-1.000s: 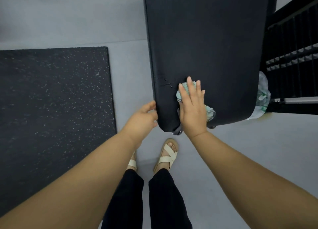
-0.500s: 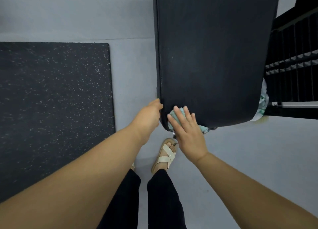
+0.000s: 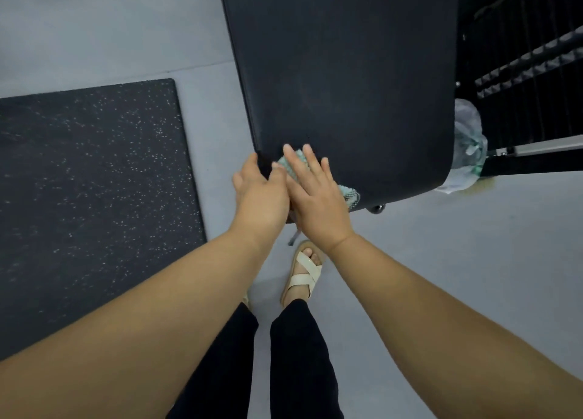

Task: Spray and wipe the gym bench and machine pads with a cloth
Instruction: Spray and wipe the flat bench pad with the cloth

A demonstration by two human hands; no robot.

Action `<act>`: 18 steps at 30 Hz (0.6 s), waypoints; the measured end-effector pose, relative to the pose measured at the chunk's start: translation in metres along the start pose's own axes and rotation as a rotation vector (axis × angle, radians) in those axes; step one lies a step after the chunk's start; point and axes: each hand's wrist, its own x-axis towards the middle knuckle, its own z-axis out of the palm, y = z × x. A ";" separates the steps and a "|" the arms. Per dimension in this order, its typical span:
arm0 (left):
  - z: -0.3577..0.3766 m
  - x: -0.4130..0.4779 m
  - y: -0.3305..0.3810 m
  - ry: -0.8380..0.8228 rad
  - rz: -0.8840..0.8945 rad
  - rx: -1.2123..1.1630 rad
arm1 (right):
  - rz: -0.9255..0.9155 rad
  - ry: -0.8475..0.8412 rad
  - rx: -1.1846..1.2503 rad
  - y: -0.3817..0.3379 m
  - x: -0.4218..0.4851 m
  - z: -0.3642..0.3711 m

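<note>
We record a pale grey floor (image 3: 94, 24) across the whole view, seen from above. The black bench pad (image 3: 347, 71) runs from the top edge down to the middle, and its rounded near end lies just ahead of the person. A dark speckled rubber mat (image 3: 88, 198) lies flat on the floor to the left, apart from the bench. A black machine frame (image 3: 530, 71) with slatted parts stands at the right, close beside the bench, and a pale metal bar (image 3: 542, 146) crosses its lower part. Both bare forearms reach forward from the bottom corners, above black trousers (image 3: 299, 355). A crumpled clear plastic bag (image 3: 470, 141) sits on the floor between the bench's right edge and the frame. The left hand (image 3: 262, 194) holds the near left corner of the pad: the thumb lies along the left side and a curled finger lies on the top surface, so the corner is clasped between them. The right hand (image 3: 318, 198) lies flat just beside the left hand, its fingers straight and slightly apart, pressing down on the cloth (image 3: 348, 194). This pale green cloth rests on the near left part of the pad. It is mostly covered by the right hand, showing past the fingertips and at the pad's near edge. A cream cross-strap sandal (image 3: 303, 273) stands on the floor below the hands. A small dark foot of the bench (image 3: 377, 208) shows under the near edge. We cannot tell whether the two hands touch.
</note>
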 end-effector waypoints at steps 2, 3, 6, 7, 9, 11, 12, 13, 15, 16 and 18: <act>0.012 -0.007 0.001 0.011 0.139 0.197 | 0.013 -0.025 -0.035 0.032 -0.032 -0.011; 0.015 -0.010 0.001 -0.002 0.211 0.305 | 0.067 -0.020 -0.053 0.051 -0.042 -0.020; 0.027 -0.016 -0.004 -0.067 0.339 0.561 | 0.407 0.050 -0.026 0.110 -0.061 -0.052; 0.028 -0.015 -0.005 -0.071 0.350 0.615 | 0.527 0.077 0.005 0.123 -0.063 -0.060; 0.028 -0.009 -0.005 -0.053 0.339 0.662 | 0.726 0.163 0.068 0.133 -0.059 -0.062; 0.029 -0.006 -0.004 -0.036 0.318 0.696 | 0.917 0.340 0.098 0.118 -0.044 -0.049; 0.031 -0.006 -0.005 -0.021 0.312 0.717 | 1.024 0.413 0.107 0.103 -0.035 -0.039; 0.033 -0.005 -0.005 -0.002 0.311 0.733 | 1.091 0.457 0.116 0.086 -0.026 -0.029; 0.035 -0.006 -0.005 0.028 0.312 0.747 | 1.015 0.445 0.115 0.040 -0.011 -0.009; 0.036 -0.006 -0.005 0.043 0.312 0.746 | 0.888 0.402 0.078 0.016 -0.010 0.001; 0.038 -0.006 -0.006 0.078 0.313 0.739 | 0.564 0.265 -0.003 -0.014 -0.016 0.013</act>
